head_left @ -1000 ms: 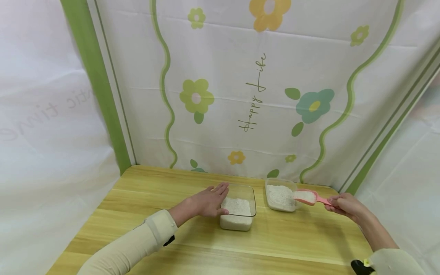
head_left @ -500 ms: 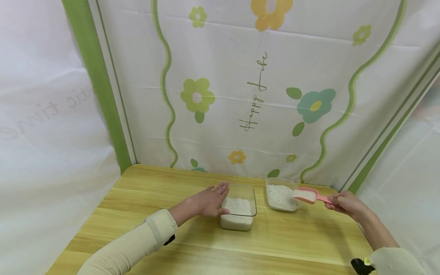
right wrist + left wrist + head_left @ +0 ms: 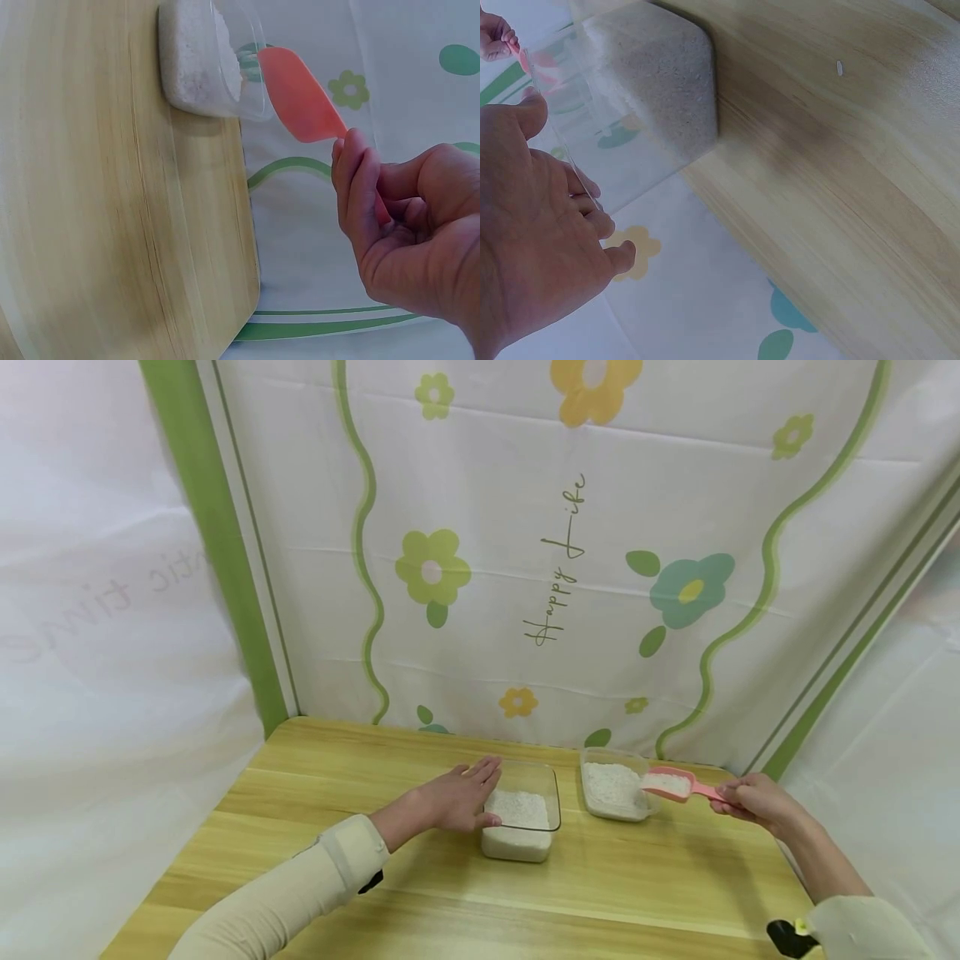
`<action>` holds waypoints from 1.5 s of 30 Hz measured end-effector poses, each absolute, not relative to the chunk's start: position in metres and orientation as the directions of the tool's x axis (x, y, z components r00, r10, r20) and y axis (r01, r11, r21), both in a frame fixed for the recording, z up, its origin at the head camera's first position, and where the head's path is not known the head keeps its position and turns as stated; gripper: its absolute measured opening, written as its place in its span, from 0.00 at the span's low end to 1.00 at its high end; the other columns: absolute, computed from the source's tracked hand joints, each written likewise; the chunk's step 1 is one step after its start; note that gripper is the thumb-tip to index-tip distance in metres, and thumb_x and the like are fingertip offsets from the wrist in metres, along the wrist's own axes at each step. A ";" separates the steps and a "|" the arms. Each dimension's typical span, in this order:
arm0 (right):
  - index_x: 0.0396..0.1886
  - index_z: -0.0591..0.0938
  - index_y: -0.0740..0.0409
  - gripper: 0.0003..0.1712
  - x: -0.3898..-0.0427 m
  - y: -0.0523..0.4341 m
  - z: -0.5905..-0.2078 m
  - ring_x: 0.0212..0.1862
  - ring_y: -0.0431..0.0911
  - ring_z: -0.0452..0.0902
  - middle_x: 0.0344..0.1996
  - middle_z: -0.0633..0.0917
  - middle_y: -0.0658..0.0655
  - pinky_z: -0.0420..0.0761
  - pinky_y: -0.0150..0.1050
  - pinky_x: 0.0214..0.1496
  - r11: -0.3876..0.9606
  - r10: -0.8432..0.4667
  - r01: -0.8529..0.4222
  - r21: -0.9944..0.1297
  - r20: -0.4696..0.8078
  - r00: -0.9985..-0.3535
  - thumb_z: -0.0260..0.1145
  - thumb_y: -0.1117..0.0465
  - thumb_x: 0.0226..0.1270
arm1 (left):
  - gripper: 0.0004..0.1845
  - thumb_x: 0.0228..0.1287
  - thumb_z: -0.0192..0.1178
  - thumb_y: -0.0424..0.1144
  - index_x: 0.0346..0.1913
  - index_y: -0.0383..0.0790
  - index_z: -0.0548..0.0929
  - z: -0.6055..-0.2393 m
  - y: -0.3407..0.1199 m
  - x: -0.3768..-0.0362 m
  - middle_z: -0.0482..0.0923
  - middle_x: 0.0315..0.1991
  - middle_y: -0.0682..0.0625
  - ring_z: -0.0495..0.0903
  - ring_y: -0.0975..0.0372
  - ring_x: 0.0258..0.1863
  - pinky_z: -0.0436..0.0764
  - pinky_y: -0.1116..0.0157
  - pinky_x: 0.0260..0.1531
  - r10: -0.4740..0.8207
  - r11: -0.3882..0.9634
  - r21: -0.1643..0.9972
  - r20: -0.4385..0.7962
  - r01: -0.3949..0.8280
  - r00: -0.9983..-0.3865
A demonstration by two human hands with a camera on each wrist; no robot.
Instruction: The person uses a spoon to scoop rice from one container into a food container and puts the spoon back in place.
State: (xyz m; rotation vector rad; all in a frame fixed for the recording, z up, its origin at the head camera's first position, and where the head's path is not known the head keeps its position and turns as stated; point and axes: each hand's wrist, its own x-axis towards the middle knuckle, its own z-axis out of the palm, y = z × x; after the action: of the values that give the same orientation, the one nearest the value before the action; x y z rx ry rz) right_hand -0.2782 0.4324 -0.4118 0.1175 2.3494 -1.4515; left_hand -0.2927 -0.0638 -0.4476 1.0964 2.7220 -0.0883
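Note:
My right hand (image 3: 761,802) grips the handle of a pink scoop (image 3: 669,782) that bears white grains, apparently rice. The scoop's tip is over the right edge of a low translucent plastic container (image 3: 617,814), which holds more rice (image 3: 611,785). In the right wrist view the pink scoop (image 3: 300,97) shows its underside, with curled fingers round its handle. My left hand (image 3: 461,797) rests with straight fingers at the left rim of a taller clear square container (image 3: 555,793), about half full of rice (image 3: 519,810). The left wrist view shows the left hand (image 3: 547,225) at that rim.
A wood-grain table (image 3: 360,893) bears both containers, the taller one left of the low one. A single grain (image 3: 839,68) lies on the tabletop. Behind the table hangs a white curtain (image 3: 480,643) with printed flowers, and curtains flank both sides.
The scoop has risen very slightly in my right hand, still at the low container's edge. My left hand and both containers stay in place. The head view has shifted a little.

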 end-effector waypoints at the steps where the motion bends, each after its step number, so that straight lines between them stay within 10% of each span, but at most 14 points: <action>1: 0.60 0.57 0.97 0.26 -0.278 0.433 -0.411 0.29 0.33 0.84 0.27 0.88 0.50 0.82 0.24 0.33 0.468 -0.126 0.261 -0.845 -0.356 -0.926 0.44 0.71 0.78 | 0.44 0.76 0.39 0.65 0.81 0.39 0.46 -0.448 -0.064 -0.293 0.37 0.82 0.46 0.38 0.57 0.82 0.57 0.51 0.77 0.680 0.722 0.022 -0.211 0.692 -0.702; 45: 0.44 0.79 0.86 0.18 -0.284 0.410 -0.393 0.22 0.35 0.82 0.20 0.87 0.52 0.81 0.28 0.27 0.767 -0.091 0.080 -0.636 -0.231 -0.969 0.52 0.69 0.75 | 0.43 0.76 0.40 0.64 0.81 0.39 0.47 -0.450 -0.064 -0.293 0.36 0.82 0.46 0.39 0.57 0.82 0.56 0.51 0.77 0.681 0.721 0.017 -0.203 0.693 -0.703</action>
State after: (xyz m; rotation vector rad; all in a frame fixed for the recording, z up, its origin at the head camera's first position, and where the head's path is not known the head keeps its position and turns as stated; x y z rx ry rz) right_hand -0.2836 0.4098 -0.3926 -0.0081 2.7144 -0.9942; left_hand -0.2928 -0.0637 -0.4500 1.1025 2.7301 -0.0897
